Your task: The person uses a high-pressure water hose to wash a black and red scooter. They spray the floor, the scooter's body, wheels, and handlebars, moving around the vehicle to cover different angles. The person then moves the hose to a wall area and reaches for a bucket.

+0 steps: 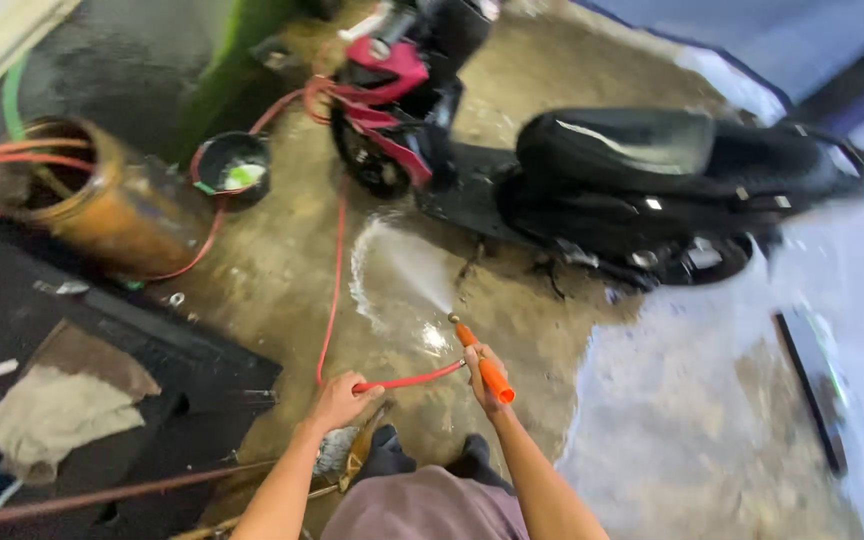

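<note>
Wet concrete floor (272, 270), green wall (227, 60), black mat (152, 350).

the spray gun (484, 365) is orange, fed by a thin red hose (335, 290). the scooter (592, 170) is black with a red and pink front. the barrel (102, 200) is rusty orange-brown. the bucket (232, 165) is black with something pale green inside. the floor (282, 270) is wet brown, turning grey-blue.
</note>
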